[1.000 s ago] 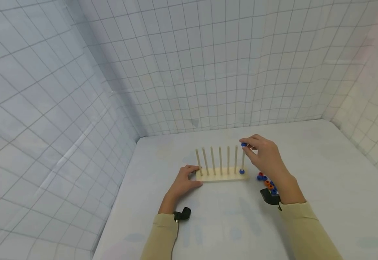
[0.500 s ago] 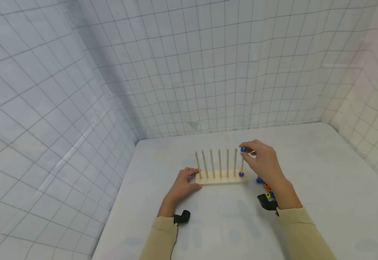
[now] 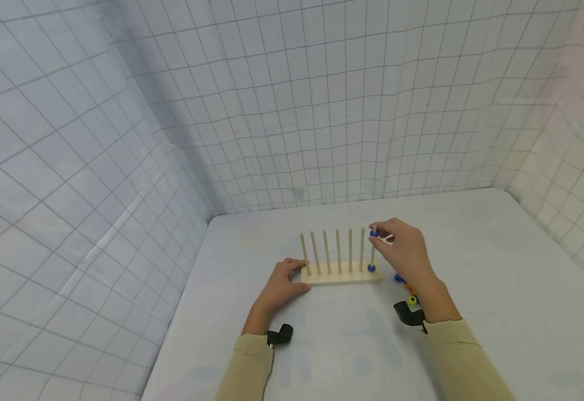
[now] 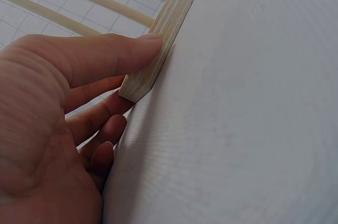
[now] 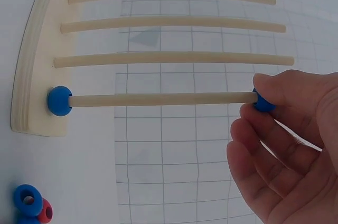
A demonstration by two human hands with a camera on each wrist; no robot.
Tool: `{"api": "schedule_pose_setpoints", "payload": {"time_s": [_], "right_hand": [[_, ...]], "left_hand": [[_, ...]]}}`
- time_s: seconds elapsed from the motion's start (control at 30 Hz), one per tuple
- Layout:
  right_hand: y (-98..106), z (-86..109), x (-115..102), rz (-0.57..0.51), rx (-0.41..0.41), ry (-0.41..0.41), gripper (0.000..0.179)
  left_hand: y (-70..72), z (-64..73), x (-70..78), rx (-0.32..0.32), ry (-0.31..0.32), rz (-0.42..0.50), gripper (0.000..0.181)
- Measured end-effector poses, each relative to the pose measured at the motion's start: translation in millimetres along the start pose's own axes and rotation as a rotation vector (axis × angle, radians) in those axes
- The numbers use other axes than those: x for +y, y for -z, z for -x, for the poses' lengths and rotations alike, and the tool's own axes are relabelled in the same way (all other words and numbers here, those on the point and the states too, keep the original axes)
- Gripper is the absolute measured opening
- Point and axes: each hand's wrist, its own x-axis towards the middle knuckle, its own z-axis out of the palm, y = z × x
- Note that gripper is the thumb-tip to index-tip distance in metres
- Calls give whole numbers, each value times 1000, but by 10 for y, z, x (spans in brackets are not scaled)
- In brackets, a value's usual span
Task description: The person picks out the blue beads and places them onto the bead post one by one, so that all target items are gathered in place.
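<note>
Right hand (image 3: 406, 250): fingers pinch a round blue bead (image 5: 264, 104), now slipped below the rightmost wooden peg (image 5: 163, 99)'s tip, hence threaded. Left hand (image 3: 278, 283) grips the pale wooden pegboard (image 3: 330, 278), toward the worktop (image 3: 342, 345)'s far edge.

The counter (image 3: 342, 340) gives wide room in front of the peg rack (image 3: 344, 279). Upright dowels (image 3: 339, 250) bar passage across the rack; the left of the hands (image 3: 280, 283) blocks its left end; loose beads (image 3: 399, 277) lie off its right end.
</note>
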Motion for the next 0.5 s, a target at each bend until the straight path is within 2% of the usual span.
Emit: {"api": "schedule_pose_setpoints", "payload": {"time_s": [0.3,0.5], "right_hand": [[-36,37,19,5,-45,-25,22],[-71,79,35,11,-73,-48,22]], "left_hand": [[1,-19,-13,-8,-15,-12,60],[-5,-17,-31,-8,4,-25,60]]}}
